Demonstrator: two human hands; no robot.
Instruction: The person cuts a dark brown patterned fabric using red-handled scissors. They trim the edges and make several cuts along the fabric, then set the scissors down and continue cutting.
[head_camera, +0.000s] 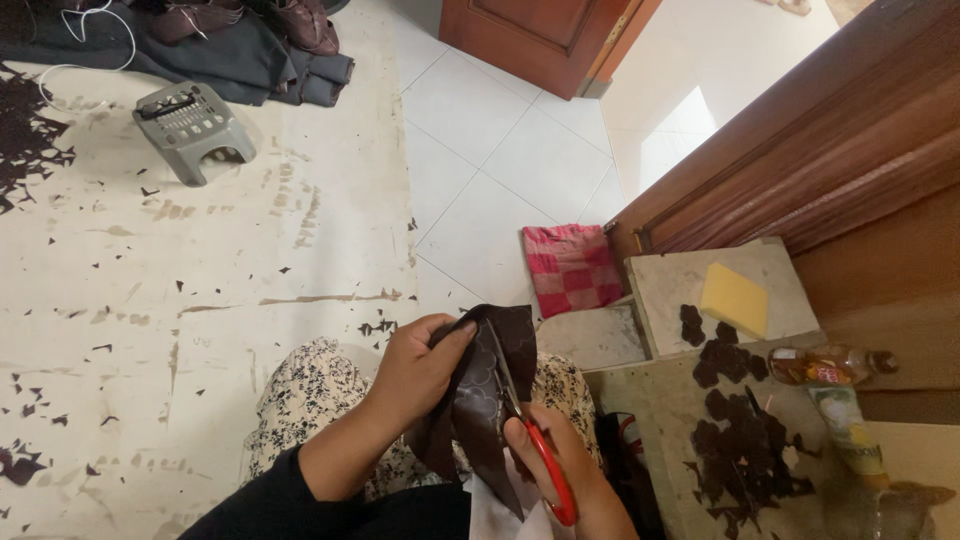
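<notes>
Dark brown leather sheet (495, 385), bent and glossy, sits over the person's lap in the lower middle of the head view. The left hand (415, 370) closes around its upper left edge, thumb on top and fingers curled behind it. The right hand (560, 470) grips red-handled scissors (535, 440), fingers through the loops, and the blades run up across the leather with faint scalloped outlines drawn beside them. Under both hands lies a floral-print skirt (310, 400), and a dark sleeve covers the left forearm.

To the right, a low board (660, 400) carries a heap of small dark cut leather pieces (735, 440); just behind it a pale slab (720, 285) holds a yellow sponge (733, 298) near its far right corner. A small clear bottle with amber liquid (830, 365) lies on its side at the board's right edge. A pink checked cloth (572, 265) lies on the white tiles beside the slab. Far left, a grey plastic stool (190, 125) stands on a stained floor covering (200, 290) scattered with dark scraps
</notes>
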